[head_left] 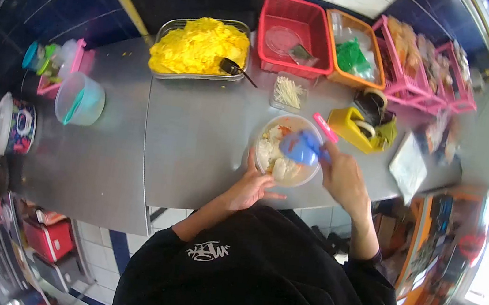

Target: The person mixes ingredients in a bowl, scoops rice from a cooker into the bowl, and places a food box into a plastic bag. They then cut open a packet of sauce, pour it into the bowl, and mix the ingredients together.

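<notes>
A round see-through tub stands near the front edge of the metal counter, with white chunks and some orange bits inside. My left hand rests against the tub's left front rim, its thumb and fingers spread around it. Over the tub's right side, my right hand grips a blue scoop by its handle; the scoop covers part of the food. A pink-handled tool lies behind the tub, next to a small box of white sticks.
A tray of yellow food with a black spoon stands at the back. Beside it are a red bin, an orange bin and pink baskets. A yellow tape dispenser is right; a clear tub stands left.
</notes>
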Available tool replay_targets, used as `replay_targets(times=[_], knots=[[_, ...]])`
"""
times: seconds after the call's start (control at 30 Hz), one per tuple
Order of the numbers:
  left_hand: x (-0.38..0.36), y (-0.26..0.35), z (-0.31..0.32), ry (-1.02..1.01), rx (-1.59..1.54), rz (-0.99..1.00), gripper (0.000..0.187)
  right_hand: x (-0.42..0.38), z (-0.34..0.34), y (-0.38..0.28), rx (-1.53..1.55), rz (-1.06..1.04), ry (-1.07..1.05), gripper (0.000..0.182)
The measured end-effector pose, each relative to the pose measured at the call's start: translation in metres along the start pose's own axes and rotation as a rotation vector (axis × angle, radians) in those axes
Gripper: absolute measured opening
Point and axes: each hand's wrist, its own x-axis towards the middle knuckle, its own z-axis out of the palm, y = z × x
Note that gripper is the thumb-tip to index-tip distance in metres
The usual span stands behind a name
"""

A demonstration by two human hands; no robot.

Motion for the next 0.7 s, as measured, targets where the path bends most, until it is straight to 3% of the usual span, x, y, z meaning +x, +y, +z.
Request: replay_targets(times=[0.07, 0.1, 0.2, 0.53, 0.7], knots=[[0.004, -0.005, -0.009, -0.078, -0.024, 0.052, 0.094, 0.018, 0.025, 0.003, -0.009, 0.075, 0.100, 0.017], [0.003, -0.007, -0.009, -0.050, -0.026, 0.051, 0.094, 0.026, 0.042, 0.005, -0.073, 0.100, 0.018, 0.016], [0.008, -0.008, -0.008, -0.029, -0.053, 0.112, 0.094, 0.011, 0.066, 0.003, -0.067, 0.035, 0.037, 0.029], [-0.001, 0.000, 0.001, -0.115, -0.009, 0.116, 0.096, 0.006, 0.079, -0.010, -0.118, 0.032, 0.006, 0.020], [0.001, 0.002, 0.007, -0.090, 0.004, 0.129, 0.096, 0.008, 0.055, 0.004, 0.056, 0.131, 0.183, 0.022]])
